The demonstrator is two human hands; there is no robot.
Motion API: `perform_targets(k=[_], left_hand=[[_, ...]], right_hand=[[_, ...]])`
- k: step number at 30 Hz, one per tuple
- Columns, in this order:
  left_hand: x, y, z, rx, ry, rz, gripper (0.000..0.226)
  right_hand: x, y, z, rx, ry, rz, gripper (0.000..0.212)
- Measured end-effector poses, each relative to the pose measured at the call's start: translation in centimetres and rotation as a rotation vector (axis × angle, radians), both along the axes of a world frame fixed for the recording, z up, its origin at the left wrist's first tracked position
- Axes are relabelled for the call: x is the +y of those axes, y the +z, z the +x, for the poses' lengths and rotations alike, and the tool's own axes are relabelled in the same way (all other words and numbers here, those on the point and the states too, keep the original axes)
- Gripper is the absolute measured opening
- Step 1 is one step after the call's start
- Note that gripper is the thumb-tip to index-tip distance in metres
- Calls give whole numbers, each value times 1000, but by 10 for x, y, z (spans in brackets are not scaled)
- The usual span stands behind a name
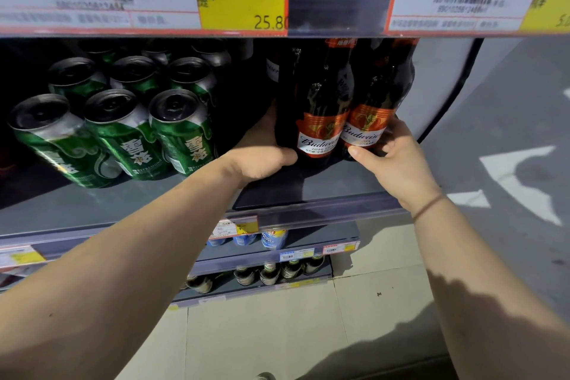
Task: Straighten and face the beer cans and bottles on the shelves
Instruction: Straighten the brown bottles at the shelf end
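Two front beer bottles stand on the shelf (339, 176): left hand (262, 160) grips the left bottle (317, 133), right hand (391, 157) the right bottle (367, 120). Three green cans (123, 136) front their rows.

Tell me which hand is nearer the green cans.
Left. The left hand grips a Budweiser bottle just right of the green cans; the right hand holds the next bottle, farther right.

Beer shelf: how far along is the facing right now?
Done: the green cans stand in rows, front labels facing out. In hand: the left hand and right hand each grip a brown bottle, labels forward. Left: the bottles on the lower shelf sit uneven and look untouched.
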State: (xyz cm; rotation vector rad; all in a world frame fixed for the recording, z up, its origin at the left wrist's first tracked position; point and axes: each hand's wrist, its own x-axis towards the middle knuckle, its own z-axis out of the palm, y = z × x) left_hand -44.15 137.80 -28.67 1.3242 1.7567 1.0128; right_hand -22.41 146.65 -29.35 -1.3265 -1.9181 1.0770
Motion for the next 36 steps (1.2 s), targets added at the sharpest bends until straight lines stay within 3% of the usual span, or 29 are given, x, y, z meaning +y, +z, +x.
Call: perform_targets(k=[3, 7, 16, 21, 25, 29, 36], left_hand=[[4, -4, 5, -82, -83, -4, 119], [10, -12, 12, -63, -25, 29, 136], [9, -14, 10, 59, -45, 83, 117], [6, -18, 10, 126, -38, 120, 95], [8, -18, 14, 27, 10, 149, 113], [13, -19, 16, 47, 16, 103, 132], [12, -22, 13, 71, 17, 148, 105]], right_hand=[[1, -1, -3, -13, 3, 25, 66], [2, -4, -3, -12, 20, 43, 65], [0, -2, -3, -17, 33, 32, 62], [9, 4, -5, 16, 66, -64, 80], [26, 19, -9, 96, 162, -192, 86], [37, 24, -13, 45, 281, -288, 101], [37, 24, -12, 16, 309, -269, 97]])
